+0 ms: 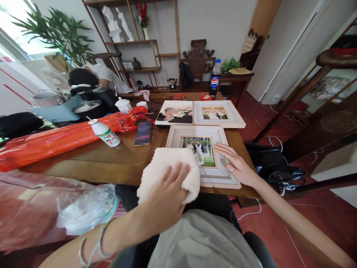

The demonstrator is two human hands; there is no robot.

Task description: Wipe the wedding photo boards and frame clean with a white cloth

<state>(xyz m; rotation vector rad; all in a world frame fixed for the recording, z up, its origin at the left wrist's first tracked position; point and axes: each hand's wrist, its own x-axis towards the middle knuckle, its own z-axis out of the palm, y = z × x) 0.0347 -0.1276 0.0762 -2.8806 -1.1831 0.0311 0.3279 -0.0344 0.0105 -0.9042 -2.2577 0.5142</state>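
A white fluffy cloth [156, 171] lies bunched under my left hand [167, 193], whose fingers press into it. The cloth covers the lower left corner of a picture frame [192, 132] with a wide white border. Inside that frame is a photo [208, 149] of two people on grass, partly hidden by the cloth. My right hand [237, 163], with a ring on one finger, rests with stretched fingers on the right side of the same frame. Beyond it lie a second framed photo [237, 118] and a photo panel [178, 119], edge to edge.
Left on the wooden table [125, 167] are a phone [142, 133], a white bottle [104, 133] and a long red plastic-wrapped bundle [61, 139]. Orange scissors [180, 96] and a cola bottle [215, 78] stand behind. A person [103, 76] bends at the far left.
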